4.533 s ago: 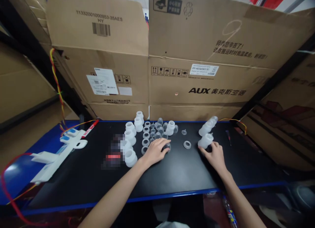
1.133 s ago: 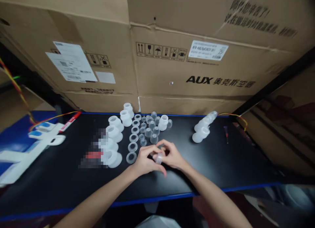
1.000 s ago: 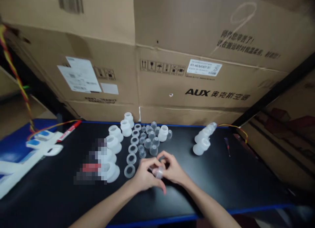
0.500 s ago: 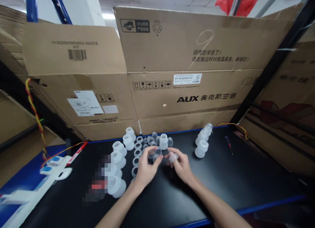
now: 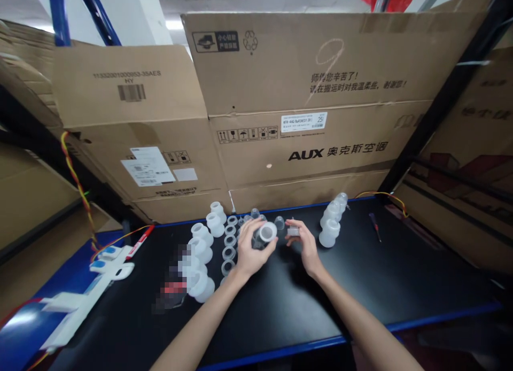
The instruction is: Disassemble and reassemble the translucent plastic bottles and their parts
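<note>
My left hand (image 5: 252,253) is closed round a small white translucent bottle (image 5: 268,232), tilted so its round mouth faces me. Something clear shows under the bottle between the fingers, too hidden to make out. To its right, my right hand (image 5: 305,247) pinches a clear flanged piece with a thin tip pointing up, like a nipple (image 5: 293,231). A clear dome cap (image 5: 279,223) lies on the black table between and beyond the hands. Left of my left hand runs a column of translucent rings (image 5: 229,253), with more clear domes (image 5: 255,214) behind, partly covered by my fingers.
White bottles stand in a row on the left (image 5: 202,250). At the right is a short row of bottles with clear tops (image 5: 330,232). A screwdriver (image 5: 375,226) lies farther right. Cardboard (image 5: 256,173) walls the back; a white plastic bar (image 5: 86,301) lies far left.
The white bottle that stood behind my hands is now in my left hand, tilted towards me. My right hand has moved slightly right and away with its clear piece. The view has shifted a little.
</note>
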The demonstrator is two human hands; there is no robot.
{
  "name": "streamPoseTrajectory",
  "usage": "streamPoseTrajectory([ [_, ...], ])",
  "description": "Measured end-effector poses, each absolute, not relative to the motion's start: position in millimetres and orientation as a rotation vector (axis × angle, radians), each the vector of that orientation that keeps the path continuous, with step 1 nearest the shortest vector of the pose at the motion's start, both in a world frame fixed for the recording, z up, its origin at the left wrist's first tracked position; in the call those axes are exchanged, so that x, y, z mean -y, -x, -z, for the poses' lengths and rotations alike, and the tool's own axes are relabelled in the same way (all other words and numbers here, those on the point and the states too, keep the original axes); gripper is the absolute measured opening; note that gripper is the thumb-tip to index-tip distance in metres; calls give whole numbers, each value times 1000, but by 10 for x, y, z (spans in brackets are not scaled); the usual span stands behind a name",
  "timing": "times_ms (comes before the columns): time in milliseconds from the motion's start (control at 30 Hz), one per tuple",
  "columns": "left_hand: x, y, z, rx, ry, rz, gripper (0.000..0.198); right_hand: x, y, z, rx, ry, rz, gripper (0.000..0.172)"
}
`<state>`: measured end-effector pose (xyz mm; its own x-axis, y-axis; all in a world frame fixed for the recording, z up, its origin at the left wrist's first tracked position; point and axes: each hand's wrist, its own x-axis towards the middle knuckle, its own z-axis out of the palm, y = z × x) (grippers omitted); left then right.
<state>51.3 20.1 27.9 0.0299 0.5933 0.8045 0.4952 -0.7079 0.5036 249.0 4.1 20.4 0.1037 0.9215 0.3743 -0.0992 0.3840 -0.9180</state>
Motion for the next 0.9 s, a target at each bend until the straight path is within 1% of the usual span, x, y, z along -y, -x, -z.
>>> streamPoseTrajectory([
  [133,59,-377,-168,-1013,-2285,-1954,46,-2,-2452,-215,1264,869,-922,41],
  [167,80,-350,-141,-1005,-2278,-1981,46,1,-2438,-208,1242,842,-950,46],
  [233,83,-300,-101,-1017,-2263,-1987,47,-6,-2418,-195,1186,782,-1034,66],
  [267,72,-278,-89,-1040,-2262,-1967,47,-15,-2415,-193,1166,766,-1093,73],
  [300,58,-259,-82,-1078,-2263,-1934,46,-26,-2417,-195,1154,767,-1163,75],
  [400,18,-225,-76,-1193,-2277,-1816,46,-57,-2444,-217,1116,803,-1333,63],
  [467,8,-228,-80,-1206,-2307,-1794,49,-62,-2465,-225,1079,806,-1330,58],
  [600,30,-271,-98,-1120,-2379,-1803,47,-32,-2485,-186,1092,816,-1246,55],
  [733,81,-325,-117,-1096,-2394,-1765,41,3,-2483,-144,1320,804,-1216,52],
  [833,125,-352,-157,-1091,-2260,-1732,41,21,-2495,-174,1446,773,-1209,49],
  [900,152,-347,-224,-1066,-2075,-1605,43,37,-2516,-222,1508,740,-1213,47],
])
